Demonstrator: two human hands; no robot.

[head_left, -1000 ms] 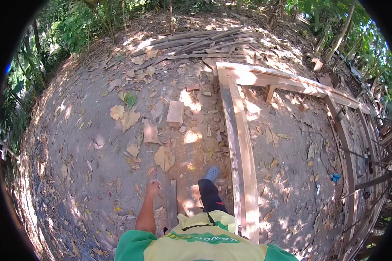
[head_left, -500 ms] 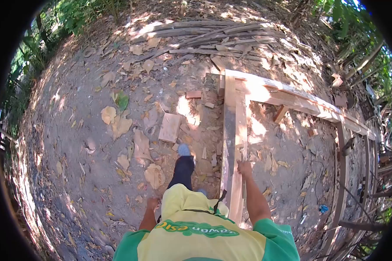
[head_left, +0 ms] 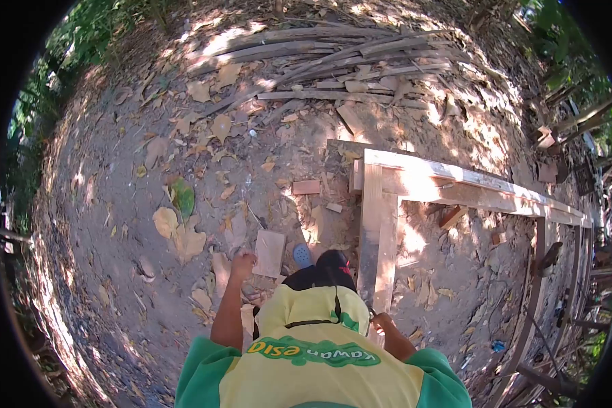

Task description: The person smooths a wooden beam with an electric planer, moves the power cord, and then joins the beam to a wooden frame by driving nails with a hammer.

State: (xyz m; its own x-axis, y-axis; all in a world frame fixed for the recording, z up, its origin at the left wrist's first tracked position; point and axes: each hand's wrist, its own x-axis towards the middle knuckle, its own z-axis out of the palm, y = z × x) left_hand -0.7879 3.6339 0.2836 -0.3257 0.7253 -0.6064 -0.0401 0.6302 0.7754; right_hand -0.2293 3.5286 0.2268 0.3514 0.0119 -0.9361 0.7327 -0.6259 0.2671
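My left hand hangs with curled fingers at the left edge of a pale wooden block on the dirt, overlapping it in this view. My right hand is closed beside my right hip, next to the near beam of a wooden frame. A small dark thing shows at its fingers, but I cannot tell what it is. One blue clog on my foot stands right of the block.
A small reddish wood piece and an offcut lie ahead. The frame's long rail runs to the right. Farther off, old wooden poles are piled. Dry leaves litter the ground.
My left hand has swung forward to the block. The right hand has drawn back along the beam to my hip. My body has leaned or stepped forward, with one clog now beside the block.
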